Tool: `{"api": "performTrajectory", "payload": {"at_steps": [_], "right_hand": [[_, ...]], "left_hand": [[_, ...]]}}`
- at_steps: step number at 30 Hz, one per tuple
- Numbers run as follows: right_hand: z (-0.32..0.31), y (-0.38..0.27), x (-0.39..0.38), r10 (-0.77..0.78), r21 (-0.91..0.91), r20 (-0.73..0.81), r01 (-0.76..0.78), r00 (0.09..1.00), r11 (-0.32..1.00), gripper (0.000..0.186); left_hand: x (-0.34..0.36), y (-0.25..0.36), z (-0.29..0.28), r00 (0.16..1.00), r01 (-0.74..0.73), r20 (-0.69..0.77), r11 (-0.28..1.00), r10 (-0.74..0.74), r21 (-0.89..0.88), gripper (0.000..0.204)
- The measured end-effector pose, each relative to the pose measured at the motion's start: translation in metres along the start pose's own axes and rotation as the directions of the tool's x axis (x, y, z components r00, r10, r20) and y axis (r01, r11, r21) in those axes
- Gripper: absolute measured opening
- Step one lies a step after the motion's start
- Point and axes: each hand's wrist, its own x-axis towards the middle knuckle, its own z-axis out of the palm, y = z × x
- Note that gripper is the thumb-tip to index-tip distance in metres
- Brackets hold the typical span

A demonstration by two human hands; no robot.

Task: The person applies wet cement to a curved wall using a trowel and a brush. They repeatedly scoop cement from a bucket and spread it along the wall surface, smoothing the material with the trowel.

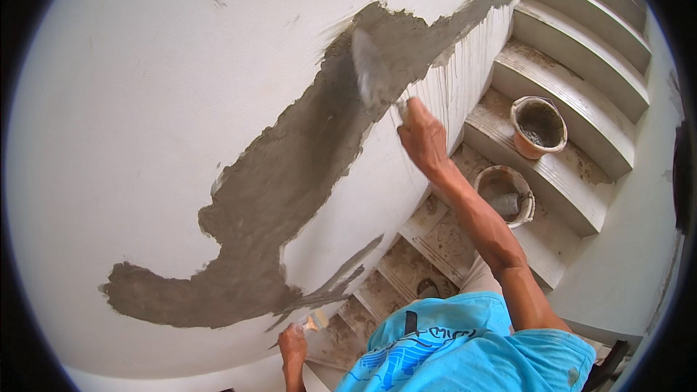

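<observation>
My right hand point(425, 138) is closed round the handle of a trowel point(369, 69), its pale blade smeared by motion. The blade lies over the upper part of a long patch of wet grey mortar point(290, 167), which slants across the white wall point(145, 138). Low down by the wall, my left hand point(294, 347) grips a paintbrush point(316, 321) with a light handle and pale bristles. The bristles sit just below the mortar's lower edge; whether they touch the wall I cannot tell.
Curved, stained steps point(573, 65) climb along the wall on the right. On them stand an orange-brown bucket point(528, 147) with grey mix inside and, one step lower, a second bucket point(528, 212) holding a greyish object. My sandalled foot point(428, 289) rests on a lower step.
</observation>
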Motion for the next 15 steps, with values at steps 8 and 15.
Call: {"api": "performTrajectory", "payload": {"at_steps": [8, 15], "right_hand": [[0.034, -0.009, -0.014, -0.106, -0.103, 0.010, 0.106, 0.994, 0.989, 0.016], [0.010, -0.003, -0.009, -0.070, -0.015, -0.063, 0.069, 0.996, 0.997, 0.016]], "left_hand": [[-0.038, -0.092, 0.090, 0.969, 0.162, 0.176, 0.985, -0.171, 0.061, 0.025], [-0.044, -0.101, 0.097, 0.874, 0.401, 0.336, 0.911, -0.350, -0.095, 0.030]]}}
